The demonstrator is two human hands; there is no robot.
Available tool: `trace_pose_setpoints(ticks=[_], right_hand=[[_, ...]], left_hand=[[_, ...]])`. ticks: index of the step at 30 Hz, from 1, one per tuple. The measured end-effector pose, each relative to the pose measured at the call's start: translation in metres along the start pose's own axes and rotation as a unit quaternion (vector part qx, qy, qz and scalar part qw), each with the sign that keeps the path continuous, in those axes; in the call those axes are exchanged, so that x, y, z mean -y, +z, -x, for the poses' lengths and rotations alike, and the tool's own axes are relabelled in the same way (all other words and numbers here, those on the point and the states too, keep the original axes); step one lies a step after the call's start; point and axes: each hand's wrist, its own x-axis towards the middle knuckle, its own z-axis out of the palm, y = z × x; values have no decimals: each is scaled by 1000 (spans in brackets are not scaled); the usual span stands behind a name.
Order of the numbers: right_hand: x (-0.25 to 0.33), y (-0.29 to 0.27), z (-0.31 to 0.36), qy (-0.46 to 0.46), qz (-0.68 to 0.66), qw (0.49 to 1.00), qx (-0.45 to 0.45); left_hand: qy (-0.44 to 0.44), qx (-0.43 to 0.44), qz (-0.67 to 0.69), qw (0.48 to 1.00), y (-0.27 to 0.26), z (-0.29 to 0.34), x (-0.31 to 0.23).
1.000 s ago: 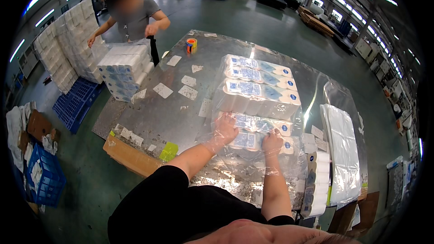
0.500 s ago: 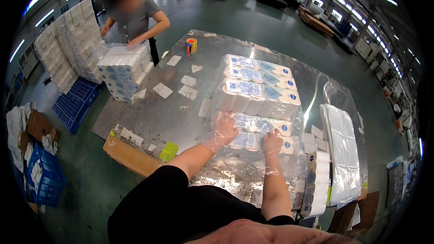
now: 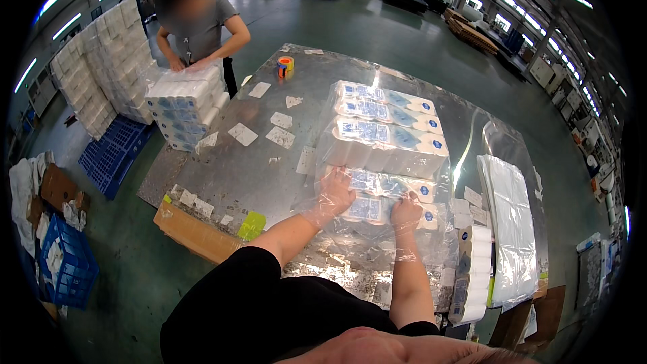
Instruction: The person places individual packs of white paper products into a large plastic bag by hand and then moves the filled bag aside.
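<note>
Hands barely shift from a second ago: left hand and right hand, both in thin plastic gloves, still press flat and unclenched on the nearest wrapped roll pack on the table, suggesting steady smoothing.

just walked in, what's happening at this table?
A person presses both hands, left hand and right hand, onto the nearest wrapped pack of paper rolls inside a big clear plastic bag on the metal table. A co-worker across the table handles another stack of rolls.
</note>
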Motion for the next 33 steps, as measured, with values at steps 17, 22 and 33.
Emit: trace_pose_setpoints(ticks=[17,22,33], right_hand=[[4,-5,-1,2,6,1000,11],[3,-4,-1,-4,11,1000,-1],[8,-8,-3,-3,3,1000,-4]], left_hand=[[14,-14,6,1000,-1,0,0],[12,10,-3,1000,-7,2,-2],[19,-15,14,1000,-1,1,3]])
